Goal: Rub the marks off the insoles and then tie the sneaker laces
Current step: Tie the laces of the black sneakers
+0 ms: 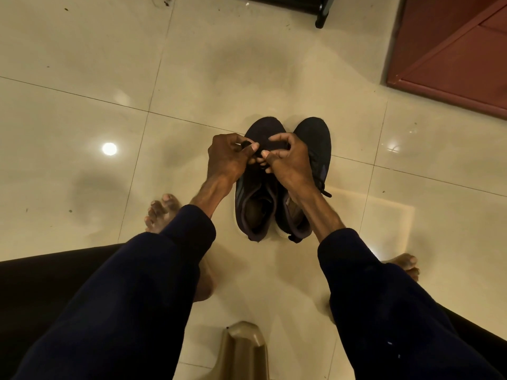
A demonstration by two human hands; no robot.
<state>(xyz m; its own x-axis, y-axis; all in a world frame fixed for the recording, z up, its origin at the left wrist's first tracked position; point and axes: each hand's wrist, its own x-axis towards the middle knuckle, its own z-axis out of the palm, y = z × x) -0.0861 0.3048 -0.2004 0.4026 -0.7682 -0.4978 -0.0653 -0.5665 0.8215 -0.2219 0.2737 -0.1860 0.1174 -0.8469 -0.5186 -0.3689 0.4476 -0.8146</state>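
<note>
Nearest the camera: tan moulded plastic edge (244,341), probably a seat, with dark navy sleeves (164,270) reaching out over it. Bare feet (162,212) are planted on the glossy cream tiled floor (82,105) either side of the work.

The task's things are a pair of dark navy knit sneakers, side by side on the floor between the feet, toes pointing away. Both hands are on the left dark sneaker (255,187). The left hand (227,157) has its fingers (252,147) pinched on the black sneaker lace (247,144). The right hand (285,163) is curled in opposite, thumb tip just beside the left thumb, apparently nipping the other run of the same lace. Neither hand is slack. A brownish insole (253,212) shows in the shoe mouth; too dark to tell whether marks remain.

The right dark sneaker (315,138) touches the first, with a loose lace end (326,193) trailing onto the tile, so it looks untied.

Judgement: lace-tying step, first shoe. The lace is thin, limp and light, with no stiffness, so it is best taken close to the crossing with fingertip pinches and kept taut or the loop collapses. The shoe is light on slick tile and may skid when the lace is pulled.

Far side: reddish-brown panelled cabinet (452,64) and a black furniture leg (319,21).
</note>
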